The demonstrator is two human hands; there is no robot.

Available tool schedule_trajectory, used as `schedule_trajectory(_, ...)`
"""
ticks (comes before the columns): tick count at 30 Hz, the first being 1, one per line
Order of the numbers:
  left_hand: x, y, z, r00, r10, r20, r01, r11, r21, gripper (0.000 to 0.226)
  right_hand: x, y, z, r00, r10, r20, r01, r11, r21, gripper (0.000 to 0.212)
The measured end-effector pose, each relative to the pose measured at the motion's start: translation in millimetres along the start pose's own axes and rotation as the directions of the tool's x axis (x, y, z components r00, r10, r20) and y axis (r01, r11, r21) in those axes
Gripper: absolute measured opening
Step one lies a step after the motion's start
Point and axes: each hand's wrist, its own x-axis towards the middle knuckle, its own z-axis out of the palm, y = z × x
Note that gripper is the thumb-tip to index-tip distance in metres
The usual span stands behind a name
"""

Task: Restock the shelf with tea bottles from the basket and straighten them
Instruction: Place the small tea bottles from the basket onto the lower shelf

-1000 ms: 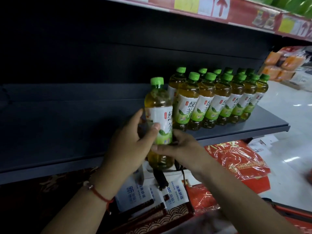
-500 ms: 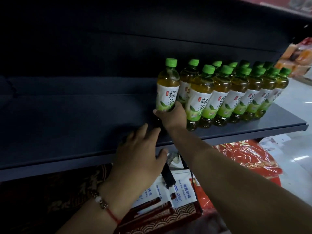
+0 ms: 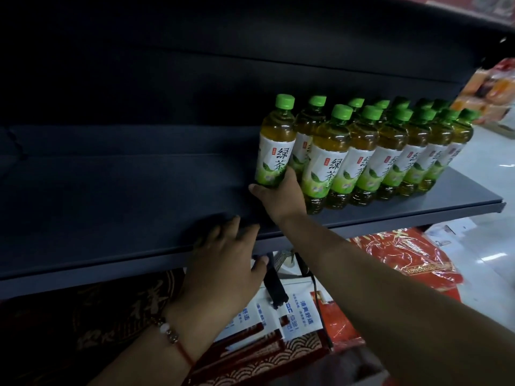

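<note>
2 hands: right hand point(image 3: 280, 195) around half-hidden tea bottle point(image 3: 274, 146), left hand point(image 3: 223, 263) spread, empty.

Dim store aisle with a dark back panel point(image 3: 195, 79) behind the fixture. At right, pale glossy floor point(image 3: 487, 246) with streaks of reflected light. Below, red packaged goods point(image 3: 404, 254) and white-and-blue boxes point(image 3: 298, 310). Far right, blurred orange packages point(image 3: 490, 90). Red price strip point(image 3: 487, 6) at upper right.

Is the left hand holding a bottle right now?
No, the left hand lies open at the shelf edge; only the right hand grips a bottle.
</note>
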Motion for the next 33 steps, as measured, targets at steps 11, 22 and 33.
schedule_trajectory(11, -20.0, 79.9, 50.4, 0.947, 0.298, 0.121, -0.308, 0.948, 0.075, 0.064, -139.8, 93.2, -172.8, 0.951, -0.037, 0.307, 0.267, 0.597, -0.756, 0.074)
schedule_trajectory(22, -47.7, 230.3, 153.8, 0.652, 0.669, 0.356, -0.721, 0.693, 0.017, 0.066, -243.8, 259.0, -290.4, 0.850, 0.525, -0.040, -0.319, 0.452, -0.833, 0.075)
schedule_trajectory(33, -41.3, 328.0, 238.4, 0.526, 0.744, 0.413, -0.820, 0.572, 0.015, 0.061, -273.6, 392.6, -325.4, 0.667, 0.738, -0.102, -0.491, 0.332, -0.806, 0.082)
